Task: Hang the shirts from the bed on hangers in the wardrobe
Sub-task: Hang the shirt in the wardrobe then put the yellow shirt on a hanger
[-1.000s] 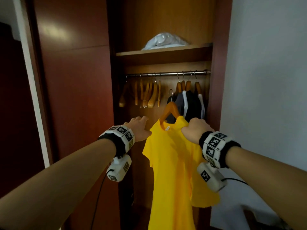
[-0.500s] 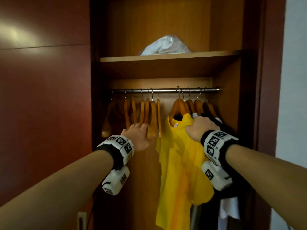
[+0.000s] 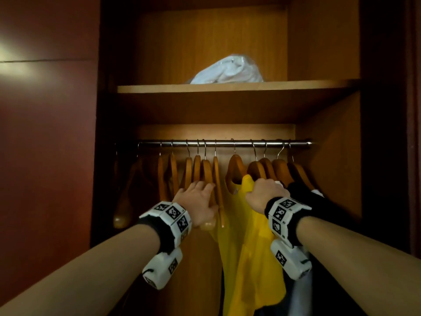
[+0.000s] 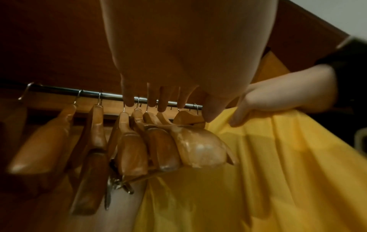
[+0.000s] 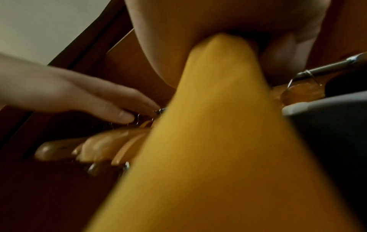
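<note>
A yellow shirt (image 3: 248,242) hangs on a wooden hanger (image 3: 235,168) whose hook sits over the metal rail (image 3: 227,143) of the wardrobe. My right hand (image 3: 265,191) grips the shirt's right shoulder over the hanger arm; in the left wrist view the right hand (image 4: 264,100) has its fingers curled into the yellow shirt (image 4: 268,164). My left hand (image 3: 199,190) lies with straight fingers against the empty wooden hangers (image 3: 206,172) just left of the shirt. The left hand (image 5: 111,106) and the yellow shirt (image 5: 218,149) also fill the right wrist view.
Several empty hangers (image 4: 131,149) crowd the rail's left half. Dark and white shirts (image 3: 303,192) hang on hangers to the right of the yellow one. A bagged white bundle (image 3: 227,70) lies on the shelf (image 3: 296,86) above. The wardrobe door (image 3: 45,156) stands at left.
The yellow shirt's hanger rose from below the rail until its hook went over it. My left hand moved up against the empty hangers. The view came closer to the wardrobe.
</note>
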A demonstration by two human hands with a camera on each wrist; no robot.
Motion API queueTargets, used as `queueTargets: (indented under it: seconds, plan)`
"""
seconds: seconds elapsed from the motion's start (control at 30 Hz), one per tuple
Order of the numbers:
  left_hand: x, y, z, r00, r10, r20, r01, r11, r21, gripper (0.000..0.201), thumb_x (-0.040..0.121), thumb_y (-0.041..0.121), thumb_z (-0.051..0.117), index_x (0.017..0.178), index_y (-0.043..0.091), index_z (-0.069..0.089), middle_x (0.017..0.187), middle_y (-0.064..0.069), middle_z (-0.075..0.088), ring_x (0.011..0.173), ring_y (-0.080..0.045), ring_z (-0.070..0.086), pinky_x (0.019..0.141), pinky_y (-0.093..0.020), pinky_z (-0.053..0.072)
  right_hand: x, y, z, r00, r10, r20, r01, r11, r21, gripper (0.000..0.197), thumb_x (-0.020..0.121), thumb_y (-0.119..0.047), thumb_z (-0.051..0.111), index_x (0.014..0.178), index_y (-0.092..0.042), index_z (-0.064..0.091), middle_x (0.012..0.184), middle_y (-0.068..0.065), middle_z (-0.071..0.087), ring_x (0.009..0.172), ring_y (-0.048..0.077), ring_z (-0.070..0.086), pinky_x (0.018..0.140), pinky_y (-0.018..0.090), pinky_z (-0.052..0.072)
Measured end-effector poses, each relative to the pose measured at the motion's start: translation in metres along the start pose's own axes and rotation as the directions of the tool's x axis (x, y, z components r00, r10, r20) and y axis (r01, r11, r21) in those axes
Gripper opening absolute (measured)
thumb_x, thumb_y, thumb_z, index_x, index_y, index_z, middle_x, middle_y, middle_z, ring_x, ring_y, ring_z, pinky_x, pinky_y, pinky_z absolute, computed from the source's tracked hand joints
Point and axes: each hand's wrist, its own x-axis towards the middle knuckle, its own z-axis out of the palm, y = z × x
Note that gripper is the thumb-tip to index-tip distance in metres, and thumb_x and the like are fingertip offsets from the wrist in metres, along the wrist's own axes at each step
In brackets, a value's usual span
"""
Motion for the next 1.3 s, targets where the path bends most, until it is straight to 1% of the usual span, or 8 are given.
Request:
queueTargets:
  seconds: [0.2, 0.27, 0.37, 0.43, 0.63, 0.8, 1.0, 1.3]
  plan:
    - [0.018, -0.001, 0.004, 1.000, -0.003, 0.016, 0.002, 1.000, 0.031, 0.068, 0.098, 0.051, 0.043, 0.156, 0.026, 0.017, 0.161, 0.001, 0.019, 0.150, -0.021, 0.013, 0.120, -0.052, 0.016, 0.002, 0.002, 0.004, 0.995, -0.078, 0.066, 0.088, 0.984, -0.154, 0.021, 0.096, -0.032, 0.049, 0.102, -0.014, 0.057, 0.085, 0.002, 0.052, 0.105, 0.029, 0.058, 0.087, 0.039, 0.045]
    - [0.022, -0.001, 0.008, 1.000, -0.007, 0.024, 0.006, 0.999, 0.035, 0.067, 0.099, 0.051, 0.041, 0.156, 0.026, 0.017, 0.162, 0.003, 0.019, 0.150, -0.020, 0.013, 0.120, -0.053, 0.015, 0.000, -0.006, -0.003, 0.990, -0.138, -0.019, 0.132, 0.973, -0.189, 0.027, 0.095, -0.035, 0.055, 0.111, -0.014, 0.058, 0.103, 0.005, 0.057, 0.103, 0.028, 0.059, 0.075, 0.035, 0.044]
    - [0.025, -0.001, 0.011, 1.000, -0.020, 0.001, 0.020, 1.000, 0.015, 0.061, 0.101, 0.050, 0.035, 0.154, 0.023, 0.021, 0.161, 0.002, 0.022, 0.149, -0.020, 0.017, 0.118, -0.053, 0.017, 0.003, -0.032, -0.009, 0.958, -0.258, -0.127, 0.245, 0.963, -0.109, 0.023, 0.097, -0.039, 0.054, 0.097, -0.016, 0.055, 0.101, 0.006, 0.059, 0.089, 0.025, 0.058, 0.071, 0.033, 0.046]
    - [0.025, -0.002, 0.012, 1.000, -0.022, -0.012, 0.022, 1.000, -0.004, 0.057, 0.101, 0.047, 0.033, 0.152, 0.022, 0.026, 0.160, 0.001, 0.025, 0.148, -0.019, 0.020, 0.117, -0.052, 0.018, 0.008, -0.050, -0.002, 0.970, -0.240, -0.049, 0.241, 0.970, 0.013, 0.023, 0.098, -0.037, 0.051, 0.085, -0.017, 0.053, 0.090, 0.004, 0.059, 0.082, 0.023, 0.059, 0.069, 0.033, 0.051]
    - [0.015, -0.011, 0.015, 0.998, -0.070, 0.006, 0.069, 0.997, 0.044, 0.059, 0.104, 0.047, 0.025, 0.156, 0.020, 0.021, 0.164, 0.003, 0.017, 0.150, -0.016, 0.015, 0.118, -0.049, 0.015, 0.023, -0.065, 0.035, 0.987, -0.152, 0.055, 0.151, 0.988, 0.030, 0.026, 0.098, -0.032, 0.053, 0.110, -0.012, 0.064, 0.113, 0.009, 0.064, 0.106, 0.029, 0.062, 0.082, 0.036, 0.049]
    - [0.008, -0.022, 0.022, 0.997, -0.074, -0.019, 0.075, 0.996, 0.047, 0.059, 0.104, 0.049, 0.024, 0.155, 0.019, 0.026, 0.163, 0.005, 0.018, 0.150, -0.014, 0.015, 0.118, -0.048, 0.016, 0.029, -0.060, 0.046, 0.987, -0.141, 0.079, 0.141, 0.990, 0.006, 0.021, 0.099, -0.023, 0.054, 0.111, -0.010, 0.064, 0.115, 0.009, 0.064, 0.105, 0.029, 0.063, 0.076, 0.034, 0.048]
    - [0.006, -0.021, 0.025, 0.997, -0.080, -0.022, 0.081, 0.996, 0.032, 0.059, 0.104, 0.049, 0.024, 0.155, 0.020, 0.025, 0.164, 0.005, 0.017, 0.150, -0.014, 0.014, 0.118, -0.048, 0.016, 0.022, -0.059, 0.045, 0.956, -0.291, -0.048, 0.288, 0.956, -0.059, 0.021, 0.100, -0.017, 0.047, 0.105, -0.009, 0.066, 0.112, 0.012, 0.065, 0.107, 0.032, 0.061, 0.089, 0.037, 0.048]
    - [-0.008, -0.021, 0.018, 1.000, -0.017, -0.016, 0.017, 1.000, -0.001, 0.061, 0.105, 0.046, 0.027, 0.156, 0.016, 0.019, 0.165, 0.000, 0.013, 0.151, -0.017, 0.013, 0.118, -0.046, 0.016, -0.016, -0.035, 0.028, 0.958, -0.245, -0.149, 0.251, 0.968, 0.020, 0.024, 0.101, -0.027, 0.045, 0.108, -0.006, 0.054, 0.103, 0.014, 0.063, 0.097, 0.036, 0.064, 0.067, 0.035, 0.042]
